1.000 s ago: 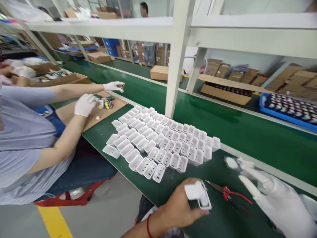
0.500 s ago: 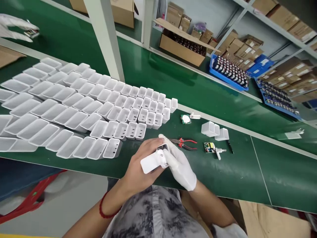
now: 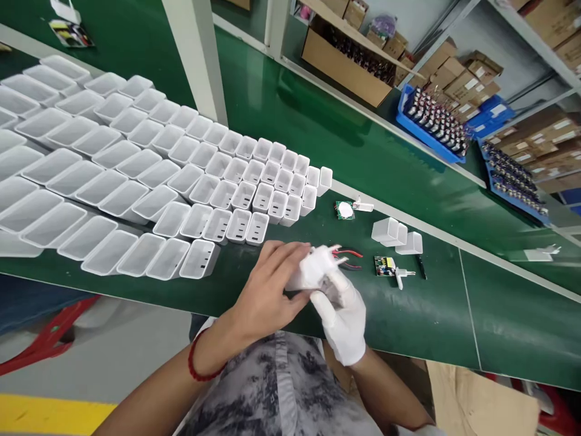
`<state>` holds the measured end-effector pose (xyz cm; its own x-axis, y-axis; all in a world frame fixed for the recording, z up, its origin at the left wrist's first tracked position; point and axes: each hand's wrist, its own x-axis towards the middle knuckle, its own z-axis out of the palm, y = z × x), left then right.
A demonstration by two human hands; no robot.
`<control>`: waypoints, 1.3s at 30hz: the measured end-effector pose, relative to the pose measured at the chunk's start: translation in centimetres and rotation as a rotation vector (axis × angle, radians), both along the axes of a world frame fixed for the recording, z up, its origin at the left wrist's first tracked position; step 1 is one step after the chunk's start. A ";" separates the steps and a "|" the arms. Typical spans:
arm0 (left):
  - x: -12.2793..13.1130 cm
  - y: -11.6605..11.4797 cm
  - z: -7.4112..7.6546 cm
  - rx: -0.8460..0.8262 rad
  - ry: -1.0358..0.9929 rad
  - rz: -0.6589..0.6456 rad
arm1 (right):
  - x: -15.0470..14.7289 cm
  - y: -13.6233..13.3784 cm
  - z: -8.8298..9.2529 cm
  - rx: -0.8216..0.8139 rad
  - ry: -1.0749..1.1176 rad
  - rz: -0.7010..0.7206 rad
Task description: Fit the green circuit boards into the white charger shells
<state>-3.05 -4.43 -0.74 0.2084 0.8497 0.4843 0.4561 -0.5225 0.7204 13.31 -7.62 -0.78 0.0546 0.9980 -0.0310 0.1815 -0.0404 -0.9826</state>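
Observation:
Bare and with a red string at the wrist, my left hand [image 3: 272, 290] is wrapped round a white plastic housing [image 3: 311, 269], which has small prongs at its right end. My right hand [image 3: 345, 315], in a white glove, touches the prong end from the right, thumb and fingers bent around its lower side. Behind the housing, red-handled pliers [image 3: 349, 259] are partly hidden. To the right lie a circuit board [image 3: 385, 266] with a white plug piece [image 3: 400, 275] and a black stick [image 3: 421, 266].
Rows of open white housings [image 3: 190, 181] cover the bench's left. Farther back are a round white part on a green board [image 3: 345, 210], several white housings [image 3: 385, 230], blue trays [image 3: 431, 130] and a cardboard box [image 3: 345, 66]. A post [image 3: 195, 60] rises behind.
The housing has turned, so its prongs now point right and its flat white flap no longer shows. My right hand has shifted down and right. The gloved hand at the far left is gone from view.

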 end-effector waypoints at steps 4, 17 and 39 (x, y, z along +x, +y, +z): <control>0.1 -0.3 0.8 -0.020 -0.010 -0.044 | -0.7 0.5 0.3 -0.199 0.323 -0.028; 0.3 -0.7 1.0 0.013 -0.207 0.051 | -1.3 1.8 -0.7 -0.385 0.509 0.023; -5.1 -4.3 -5.9 -0.111 0.070 0.148 | 0.3 0.6 -2.8 0.624 -1.004 0.294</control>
